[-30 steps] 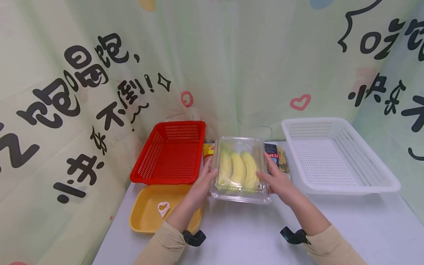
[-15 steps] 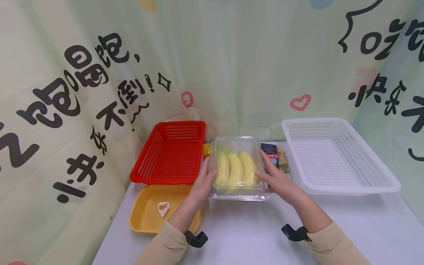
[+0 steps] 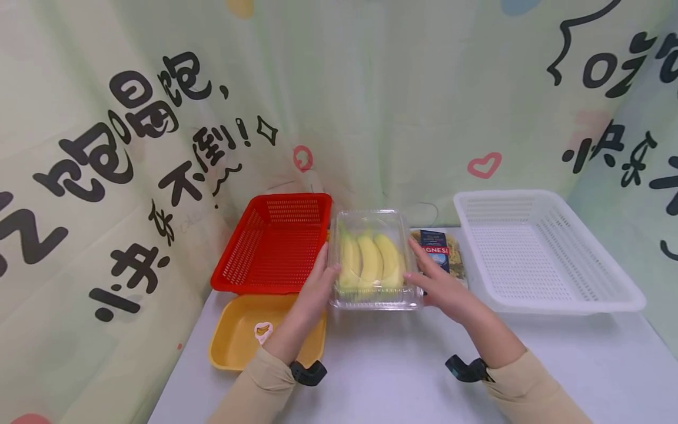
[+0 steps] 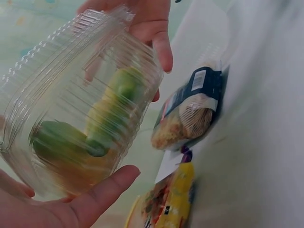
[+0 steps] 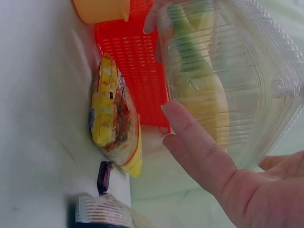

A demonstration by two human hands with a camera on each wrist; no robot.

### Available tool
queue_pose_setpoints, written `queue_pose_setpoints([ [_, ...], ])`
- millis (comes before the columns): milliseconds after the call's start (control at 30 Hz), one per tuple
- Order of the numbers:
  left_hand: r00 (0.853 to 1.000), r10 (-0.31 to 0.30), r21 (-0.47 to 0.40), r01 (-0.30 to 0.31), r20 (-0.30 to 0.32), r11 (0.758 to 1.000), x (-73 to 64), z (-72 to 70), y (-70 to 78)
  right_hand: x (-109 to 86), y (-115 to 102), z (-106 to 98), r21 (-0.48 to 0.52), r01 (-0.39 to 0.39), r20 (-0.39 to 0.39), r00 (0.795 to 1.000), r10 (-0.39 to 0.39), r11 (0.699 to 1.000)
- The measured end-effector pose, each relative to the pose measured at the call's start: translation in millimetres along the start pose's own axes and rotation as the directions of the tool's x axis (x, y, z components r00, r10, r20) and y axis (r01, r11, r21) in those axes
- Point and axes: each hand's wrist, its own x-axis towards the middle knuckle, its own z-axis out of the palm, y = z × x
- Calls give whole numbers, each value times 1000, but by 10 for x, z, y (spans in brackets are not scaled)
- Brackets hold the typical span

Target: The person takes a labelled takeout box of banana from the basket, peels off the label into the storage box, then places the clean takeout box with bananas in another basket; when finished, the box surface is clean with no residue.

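A clear plastic clamshell box with several bananas inside is held up above the table in the head view. My left hand grips its left side, thumb over the front. On the opposite side my right hand grips the box, thumb on the lid. Both wrist views look at the box from below, with air between it and the table. Behind it lie a dark-labelled Agnesi pasta bag, a yellow food packet and a small purple wrapped piece; the box mostly hides the last two from the head view.
A red perforated basket stands at the back left. In front of it is a yellow tray bearing a banana sticker. A white perforated basket stands on the right. A printed curtain hangs behind the table.
The box has shifted left and slightly up, away from me, held by both hands throughout. More of the pasta bag shows on the right; the yellow packet is now nearly hidden.
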Motion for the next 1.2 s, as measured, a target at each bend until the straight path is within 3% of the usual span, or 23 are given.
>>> queue_pose_setpoints([
  [200,998,-55,-17,55,14,998,81,-156,93,150,-89,56,24,9,0,1000,-9,1000],
  [500,994,-102,169,105,-32,980,151,-503,258,452,-240,214,1,-23,-10,1000,23,1000],
  [867,985,-78,129,99,-156,987,228,-878,264,845,-390,478,18,-34,35,999,34,999],
  [1067,978,-60,115,84,-199,990,279,-1096,246,1038,-476,655,-49,-13,-4,1000,13,999],
  [1200,970,-75,131,108,-232,986,275,-1225,255,1184,-515,789,-38,-23,-26,999,22,999],
])
